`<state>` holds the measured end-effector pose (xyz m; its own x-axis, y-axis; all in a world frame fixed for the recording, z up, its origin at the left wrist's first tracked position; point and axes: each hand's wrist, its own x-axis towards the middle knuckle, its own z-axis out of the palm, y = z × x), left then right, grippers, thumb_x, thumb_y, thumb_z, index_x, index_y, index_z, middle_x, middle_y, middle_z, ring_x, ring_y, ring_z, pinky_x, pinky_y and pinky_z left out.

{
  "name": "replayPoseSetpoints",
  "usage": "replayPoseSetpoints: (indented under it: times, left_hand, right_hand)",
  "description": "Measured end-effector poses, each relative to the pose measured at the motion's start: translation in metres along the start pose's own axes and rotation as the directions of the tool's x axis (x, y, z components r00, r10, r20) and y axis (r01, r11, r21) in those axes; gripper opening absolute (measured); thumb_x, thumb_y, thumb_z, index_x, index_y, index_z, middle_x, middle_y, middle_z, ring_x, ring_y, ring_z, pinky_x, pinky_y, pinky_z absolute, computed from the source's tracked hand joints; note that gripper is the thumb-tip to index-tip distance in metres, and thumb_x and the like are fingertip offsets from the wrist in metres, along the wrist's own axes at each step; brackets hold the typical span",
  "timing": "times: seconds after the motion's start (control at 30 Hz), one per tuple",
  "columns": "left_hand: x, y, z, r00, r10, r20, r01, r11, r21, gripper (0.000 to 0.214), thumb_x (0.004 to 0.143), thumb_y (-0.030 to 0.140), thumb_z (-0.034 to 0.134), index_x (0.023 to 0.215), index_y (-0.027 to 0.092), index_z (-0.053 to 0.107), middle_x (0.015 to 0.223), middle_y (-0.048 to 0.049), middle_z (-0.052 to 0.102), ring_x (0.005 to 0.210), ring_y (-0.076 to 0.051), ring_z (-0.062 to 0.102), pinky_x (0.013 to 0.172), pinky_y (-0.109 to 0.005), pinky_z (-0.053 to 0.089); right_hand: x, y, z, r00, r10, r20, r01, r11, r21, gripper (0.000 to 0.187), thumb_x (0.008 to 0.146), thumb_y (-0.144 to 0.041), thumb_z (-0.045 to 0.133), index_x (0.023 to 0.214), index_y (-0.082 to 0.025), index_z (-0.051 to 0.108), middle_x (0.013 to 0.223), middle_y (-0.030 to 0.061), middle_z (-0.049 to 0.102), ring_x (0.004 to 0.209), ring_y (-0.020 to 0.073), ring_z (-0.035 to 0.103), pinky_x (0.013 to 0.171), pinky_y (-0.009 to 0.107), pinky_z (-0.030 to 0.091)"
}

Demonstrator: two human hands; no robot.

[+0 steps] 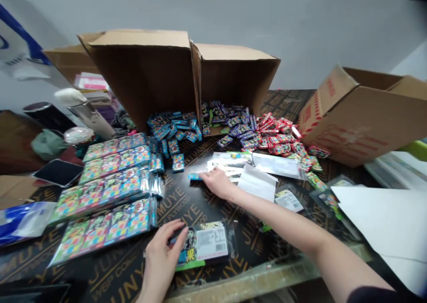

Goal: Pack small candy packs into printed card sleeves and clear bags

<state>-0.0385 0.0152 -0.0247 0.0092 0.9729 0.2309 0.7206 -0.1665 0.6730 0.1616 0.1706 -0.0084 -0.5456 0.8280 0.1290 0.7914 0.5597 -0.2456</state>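
My right hand reaches over the table with its fingertips closed on a small blue candy packet. Near the front edge, my left hand has thumb and fingers curled around the left end of a printed plastic bag with a barcode label. Loose blue packets lie beyond my right hand. Rows of packs, printed in green, pink and blue, are stacked to the left.
Two cardboard boxes lie on their sides at the back, purple packets spilling from one. Red packets are heaped beside another carton. Flat plastic sleeves lie under my right forearm. A phone sits at the left.
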Motion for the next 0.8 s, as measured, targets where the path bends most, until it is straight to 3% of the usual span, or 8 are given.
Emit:
replayPoseSetpoints:
  times: [0.07,0.13,0.2,0.27,0.43,0.57,0.67,0.8]
  left_hand:
    - [0.008,-0.003,0.005,0.999,0.002,0.043,-0.003,1.000,0.020,0.026,0.076,0.041,0.056,0.086,0.019,0.067,0.099,-0.0082,0.067,0.089,-0.022,0.064,0.075,-0.034,0.054]
    - [0.017,0.003,0.011,0.997,0.031,0.070,-0.034,0.998,0.051,0.027,0.075,0.042,0.057,0.087,0.019,0.067,0.103,-0.0095,0.065,0.094,-0.024,0.062,0.081,-0.038,0.052]
    - [0.026,0.016,0.017,0.993,0.056,0.103,-0.062,0.996,0.059,0.028,0.076,0.041,0.055,0.088,0.019,0.067,0.105,-0.0097,0.064,0.097,-0.025,0.061,0.084,-0.040,0.050]
    - [0.036,0.036,0.027,0.983,0.085,0.163,-0.095,0.994,0.054,0.028,0.078,0.040,0.054,0.091,0.019,0.067,0.108,-0.0101,0.063,0.100,-0.025,0.059,0.087,-0.041,0.047]
    - [0.058,0.092,0.075,0.922,0.233,0.310,-0.262,0.964,0.053,0.062,0.075,0.033,0.060,0.131,0.019,0.038,0.139,-0.0154,0.036,0.125,-0.028,0.037,0.099,-0.045,0.035]
    - [0.065,0.116,0.115,0.791,0.322,0.521,-0.410,0.910,0.061,0.078,0.065,0.033,0.070,0.133,0.022,0.033,0.137,-0.0141,0.038,0.126,-0.031,0.032,0.099,-0.047,0.031]
    - [0.060,0.120,0.132,0.769,0.275,0.577,-0.406,0.908,0.108,0.048,0.070,0.026,0.064,0.116,0.020,0.051,0.113,-0.0118,0.056,0.109,-0.029,0.048,0.089,-0.043,0.039]
    - [0.052,0.123,0.136,0.769,0.266,0.581,-0.401,0.909,0.116,0.023,0.081,0.016,0.046,0.099,0.019,0.060,0.094,-0.0091,0.060,0.093,-0.024,0.054,0.082,-0.036,0.041]
  right_hand:
    - [-0.042,0.014,-0.007,0.999,-0.029,-0.023,0.028,0.999,-0.030,0.038,0.081,-0.033,0.056,0.117,-0.023,0.052,0.121,0.0096,0.055,0.114,0.0234,0.046,0.096,0.037,0.030]
    - [-0.078,0.043,-0.018,0.983,0.086,-0.164,-0.103,0.990,-0.100,0.053,0.077,-0.039,0.059,0.124,-0.020,0.046,0.133,0.0140,0.044,0.123,0.0290,0.036,0.099,0.046,0.026]
    - [-0.110,0.079,-0.028,0.918,0.293,-0.268,-0.338,0.931,-0.137,0.056,0.076,-0.028,0.058,0.128,-0.015,0.042,0.130,0.0187,0.045,0.122,0.0336,0.037,0.096,0.053,0.027]
    - [-0.139,0.107,-0.030,0.904,0.346,-0.252,-0.388,0.911,-0.138,0.048,0.076,-0.010,0.047,0.124,-0.011,0.046,0.117,0.0186,0.057,0.112,0.0303,0.049,0.093,0.050,0.034]
    - [-0.194,0.103,-0.018,0.989,0.085,-0.119,-0.095,0.992,-0.085,0.047,0.074,0.000,0.036,0.113,-0.016,0.057,0.117,0.0085,0.060,0.111,0.0178,0.053,0.097,0.037,0.037]
    - [-0.219,0.092,-0.028,0.988,-0.092,-0.126,0.107,0.987,0.119,0.045,0.078,-0.012,0.042,0.122,-0.021,0.050,0.123,0.0089,0.055,0.115,0.0214,0.048,0.099,0.046,0.031]
    - [-0.221,0.118,-0.048,0.976,0.175,-0.128,-0.154,0.975,0.162,0.047,0.079,-0.020,0.047,0.126,-0.022,0.044,0.119,0.0098,0.054,0.112,0.0234,0.047,0.092,0.042,0.035]
    - [-0.214,0.161,-0.060,0.918,0.375,0.131,-0.372,0.927,-0.044,0.063,0.054,-0.039,0.073,0.111,-0.023,0.053,0.106,0.0103,0.053,0.102,0.0304,0.047,0.084,0.042,0.036]
